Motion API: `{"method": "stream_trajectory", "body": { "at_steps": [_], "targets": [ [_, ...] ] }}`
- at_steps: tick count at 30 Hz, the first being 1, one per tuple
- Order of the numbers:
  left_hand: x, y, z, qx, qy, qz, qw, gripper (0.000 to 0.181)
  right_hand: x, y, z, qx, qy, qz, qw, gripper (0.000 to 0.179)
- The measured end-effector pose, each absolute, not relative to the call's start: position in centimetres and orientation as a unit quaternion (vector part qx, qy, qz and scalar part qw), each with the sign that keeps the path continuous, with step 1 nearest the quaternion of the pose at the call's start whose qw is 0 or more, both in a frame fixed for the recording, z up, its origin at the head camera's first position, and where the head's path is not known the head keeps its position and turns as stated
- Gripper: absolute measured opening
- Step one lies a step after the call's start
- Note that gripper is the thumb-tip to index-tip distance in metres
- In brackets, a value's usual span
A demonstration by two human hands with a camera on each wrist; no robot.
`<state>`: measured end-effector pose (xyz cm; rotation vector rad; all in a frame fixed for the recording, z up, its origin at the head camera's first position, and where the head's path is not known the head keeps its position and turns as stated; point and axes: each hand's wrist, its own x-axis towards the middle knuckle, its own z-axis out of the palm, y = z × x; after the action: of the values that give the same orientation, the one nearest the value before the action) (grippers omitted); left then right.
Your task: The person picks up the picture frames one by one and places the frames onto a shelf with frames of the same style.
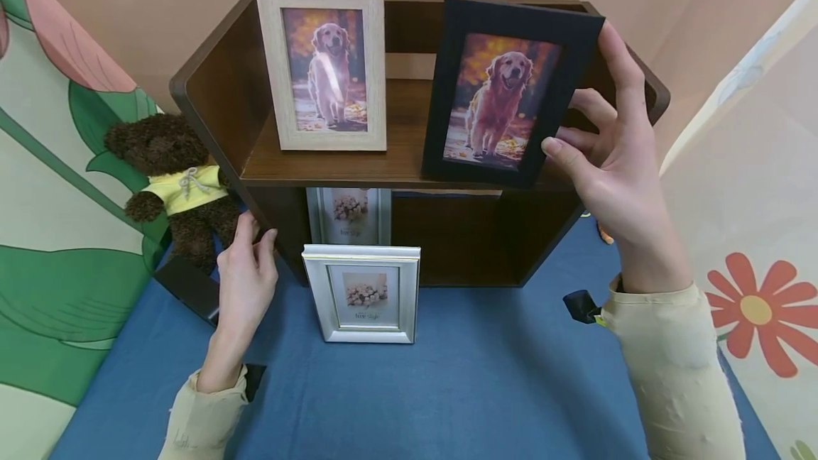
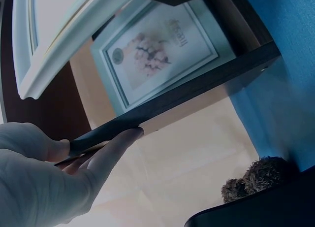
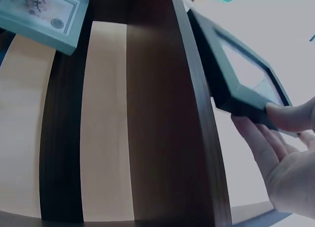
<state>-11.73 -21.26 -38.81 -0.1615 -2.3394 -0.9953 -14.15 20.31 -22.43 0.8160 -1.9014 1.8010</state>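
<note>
My right hand (image 1: pixel 623 155) holds a black photo frame (image 1: pixel 575 48) with a dog picture, thumb on its front edge and fingers around its side. This frame leans over the upper board of a dark brown wooden shelf (image 1: pixel 409 169); in the right wrist view, its corner (image 3: pixel 229 101) is close to the board's edge. To its left, a cream photo frame (image 1: pixel 377 77) with a similar picture stands on that board. My left hand (image 1: pixel 246 275) pinches the shelf's left side panel (image 2: pixel 172 96) between thumb and fingers.
A silver photo frame (image 1: pixel 409 304) stands on the blue cloth (image 1: pixel 460 389) before the shelf. Another pale frame (image 1: pixel 385 218) is in the lower compartment. At left, a brown teddy bear (image 1: pixel 188 190) in a yellow top sits beside a black object (image 1: pixel 188 289).
</note>
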Motion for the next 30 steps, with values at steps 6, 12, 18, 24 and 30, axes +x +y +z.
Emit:
{"method": "stream_trajectory", "body": {
  "at_steps": [6,12,18,24,30],
  "targets": [
    [-11.7,-21.3,-38.6,-0.059,-0.877,-0.371,0.299,0.024,-15.0,19.5,-22.5,0.281,-0.686,0.639,0.206,0.089],
    [-11.7,-21.2,-38.6,-0.061,-0.879,-0.373,0.291,0.024,-15.7,19.4,-22.5,0.268,-0.692,0.639,0.204,0.09],
    [-11.6,-21.2,-38.7,-0.057,-0.88,-0.371,0.29,0.023,-16.6,19.3,-22.3,0.249,-0.713,0.624,0.203,0.087],
    [-11.7,-21.2,-38.7,-0.06,-0.879,-0.374,0.29,0.023,-17.7,19.5,-22.3,0.246,-0.709,0.63,0.198,0.084],
    [-11.7,-21.3,-38.9,-0.059,-0.879,-0.373,0.289,0.023,-18.2,19.7,-22.2,0.247,-0.724,0.616,0.189,0.082]
  ]
}}
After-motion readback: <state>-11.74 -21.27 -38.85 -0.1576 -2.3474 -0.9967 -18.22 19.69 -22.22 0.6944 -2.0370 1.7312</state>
